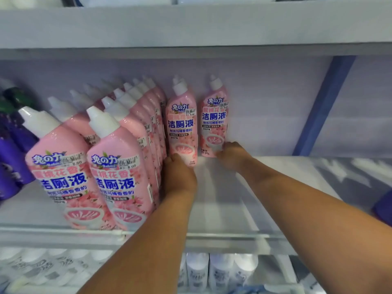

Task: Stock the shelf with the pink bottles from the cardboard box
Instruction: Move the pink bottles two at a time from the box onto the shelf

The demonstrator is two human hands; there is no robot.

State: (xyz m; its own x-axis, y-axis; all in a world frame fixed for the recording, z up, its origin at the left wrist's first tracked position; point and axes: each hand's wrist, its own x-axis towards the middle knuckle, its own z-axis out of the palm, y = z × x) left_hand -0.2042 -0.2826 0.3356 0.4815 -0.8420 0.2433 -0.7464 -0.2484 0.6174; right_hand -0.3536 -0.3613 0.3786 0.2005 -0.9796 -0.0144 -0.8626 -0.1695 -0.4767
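front edge of the shelf [233,240]: a clear plastic rail runs along it. two bare forearms reach over this rail toward the back. left side, front to back: rows of pink bottles [118,166], glossy plastic, white angled caps, labels facing forward, packed touching one another. left hand [178,175]: back of hand up, fingertips at the base of the left rear bottle [181,128]; whether they curl round it cannot be told. right hand [230,152]: fingers curled against the lower right side of the right rear bottle [214,124], holding it. both rear bottles stand near the back wall, long axis vertical, caps up, a narrow gap between them. purple bottles [12,149] at the shelf's left end.
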